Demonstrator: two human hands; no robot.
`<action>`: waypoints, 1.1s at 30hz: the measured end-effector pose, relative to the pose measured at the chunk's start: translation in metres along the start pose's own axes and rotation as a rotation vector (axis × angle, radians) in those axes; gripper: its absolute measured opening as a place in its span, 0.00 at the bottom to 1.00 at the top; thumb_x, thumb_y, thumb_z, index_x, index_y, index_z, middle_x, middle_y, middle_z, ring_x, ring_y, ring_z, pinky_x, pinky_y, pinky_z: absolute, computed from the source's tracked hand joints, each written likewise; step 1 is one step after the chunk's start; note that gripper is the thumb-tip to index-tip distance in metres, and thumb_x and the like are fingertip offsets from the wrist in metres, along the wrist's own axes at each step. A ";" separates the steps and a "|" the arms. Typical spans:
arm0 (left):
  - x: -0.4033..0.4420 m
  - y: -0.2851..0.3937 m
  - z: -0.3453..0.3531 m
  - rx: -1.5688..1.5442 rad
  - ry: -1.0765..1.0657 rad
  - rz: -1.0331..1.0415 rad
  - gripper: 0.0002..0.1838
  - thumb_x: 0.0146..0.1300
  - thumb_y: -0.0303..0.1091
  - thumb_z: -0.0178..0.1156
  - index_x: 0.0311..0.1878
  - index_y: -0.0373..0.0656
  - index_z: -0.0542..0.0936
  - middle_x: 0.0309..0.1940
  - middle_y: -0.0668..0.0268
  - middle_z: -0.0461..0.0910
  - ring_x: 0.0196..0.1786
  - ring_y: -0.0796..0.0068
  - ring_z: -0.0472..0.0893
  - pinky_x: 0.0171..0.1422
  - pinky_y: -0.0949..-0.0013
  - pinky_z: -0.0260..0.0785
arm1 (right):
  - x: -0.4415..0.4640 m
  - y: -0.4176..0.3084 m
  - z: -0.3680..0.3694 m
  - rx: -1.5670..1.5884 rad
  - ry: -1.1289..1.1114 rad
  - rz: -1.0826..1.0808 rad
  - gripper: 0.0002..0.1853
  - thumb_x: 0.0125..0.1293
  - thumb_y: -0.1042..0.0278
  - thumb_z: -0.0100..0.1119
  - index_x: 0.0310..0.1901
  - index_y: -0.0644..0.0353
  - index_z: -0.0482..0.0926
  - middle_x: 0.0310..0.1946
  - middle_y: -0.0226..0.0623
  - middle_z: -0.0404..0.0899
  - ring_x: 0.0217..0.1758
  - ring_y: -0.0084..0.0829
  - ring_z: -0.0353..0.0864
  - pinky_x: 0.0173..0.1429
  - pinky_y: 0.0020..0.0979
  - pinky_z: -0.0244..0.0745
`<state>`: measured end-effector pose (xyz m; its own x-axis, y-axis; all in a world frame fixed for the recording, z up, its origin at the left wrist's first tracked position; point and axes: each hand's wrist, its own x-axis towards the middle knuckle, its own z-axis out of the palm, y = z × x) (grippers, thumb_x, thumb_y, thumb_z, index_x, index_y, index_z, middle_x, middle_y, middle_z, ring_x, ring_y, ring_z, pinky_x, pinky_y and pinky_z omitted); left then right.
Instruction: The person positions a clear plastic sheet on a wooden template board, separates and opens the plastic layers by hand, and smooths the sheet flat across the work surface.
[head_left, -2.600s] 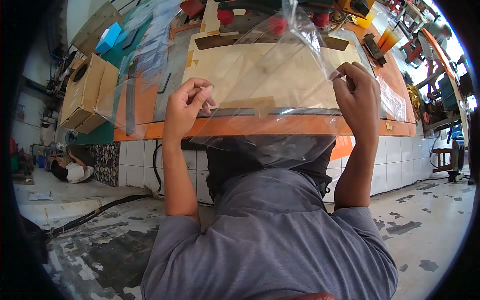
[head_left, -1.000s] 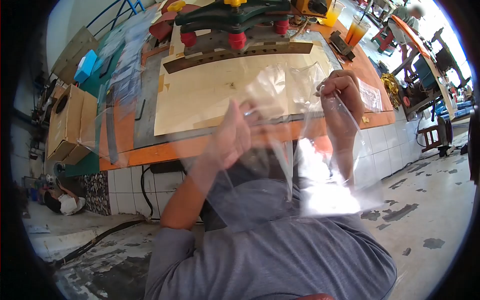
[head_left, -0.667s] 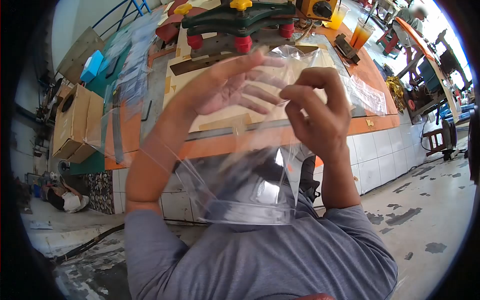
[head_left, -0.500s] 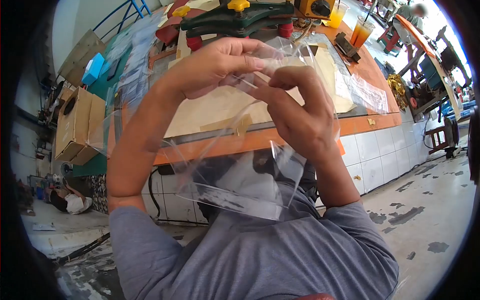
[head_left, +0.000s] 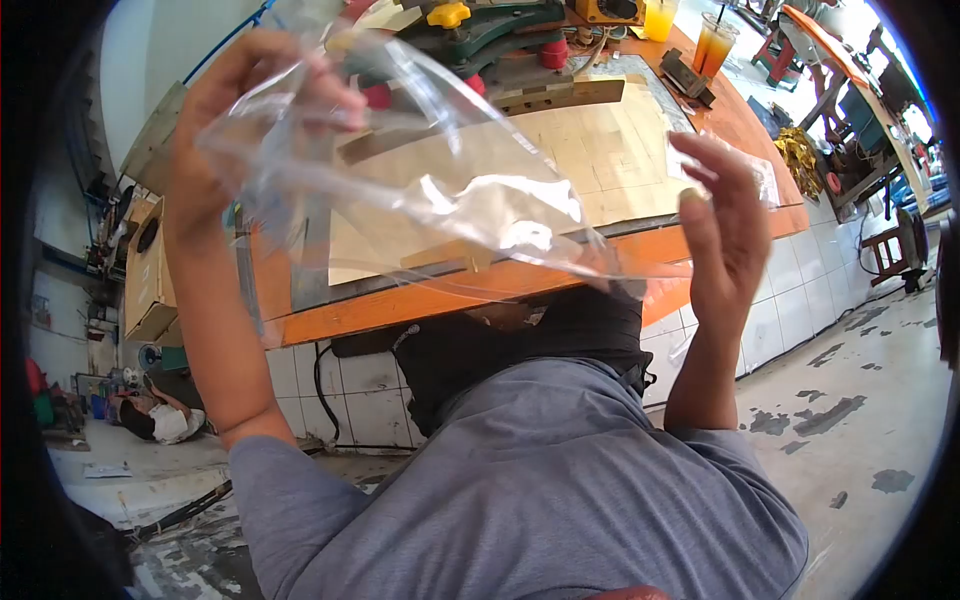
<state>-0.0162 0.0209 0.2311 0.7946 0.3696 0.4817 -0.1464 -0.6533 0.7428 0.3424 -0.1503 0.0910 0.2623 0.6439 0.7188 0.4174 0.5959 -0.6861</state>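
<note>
My left hand [head_left: 262,88] is raised at the upper left, its fingers closed on a clear plastic sheet [head_left: 480,195]. The sheet looks like a folded or pouch-like piece and stretches, blurred and shiny, rightward across the front of the table. My right hand [head_left: 728,225] is up at the right, apart from the sheet, thumb and fingers separated and nothing held. Beneath the sheet lies a tan board [head_left: 610,160] on the table [head_left: 380,322], with a metal bar [head_left: 565,97] across its far side.
A dark green press-like machine [head_left: 510,35] with yellow knobs and red feet stands behind the board. Two drink cups, an orange one [head_left: 714,50] among them, are at the back right. A cardboard box [head_left: 150,270] sits left. Another person [head_left: 160,418] is low at far left.
My hands have parted: the left moved left and up with the plastic sheet, while the right let go and moved right. The sheet swung up from my lap across the table.
</note>
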 end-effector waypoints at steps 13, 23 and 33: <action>-0.153 0.034 0.080 0.101 -0.056 0.266 0.35 0.61 0.36 0.83 0.67 0.38 0.75 0.45 0.27 0.87 0.47 0.45 0.93 0.41 0.59 0.89 | -0.086 0.010 0.031 0.358 -0.942 0.380 0.37 0.72 0.44 0.73 0.73 0.61 0.74 0.52 0.49 0.87 0.60 0.42 0.88 0.62 0.39 0.80; -0.266 0.051 0.120 -0.037 0.382 -0.001 0.27 0.61 0.24 0.80 0.55 0.29 0.72 0.48 0.29 0.86 0.49 0.43 0.93 0.53 0.54 0.90 | -0.046 -0.012 0.010 0.191 -0.771 0.495 0.13 0.70 0.63 0.78 0.50 0.58 0.85 0.22 0.25 0.75 0.26 0.18 0.71 0.34 0.27 0.66; -0.298 0.097 0.104 0.632 0.922 -0.026 0.19 0.74 0.38 0.67 0.54 0.32 0.74 0.38 0.44 0.84 0.40 0.54 0.88 0.47 0.56 0.86 | -0.052 0.008 0.018 -0.232 -0.468 0.182 0.12 0.74 0.66 0.72 0.49 0.65 0.84 0.44 0.43 0.86 0.43 0.38 0.88 0.52 0.37 0.81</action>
<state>-0.2055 -0.2217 0.1113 0.0136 0.5653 0.8248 0.3984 -0.7596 0.5141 0.3167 -0.1705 0.0458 -0.0440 0.9028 0.4279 0.5962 0.3674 -0.7139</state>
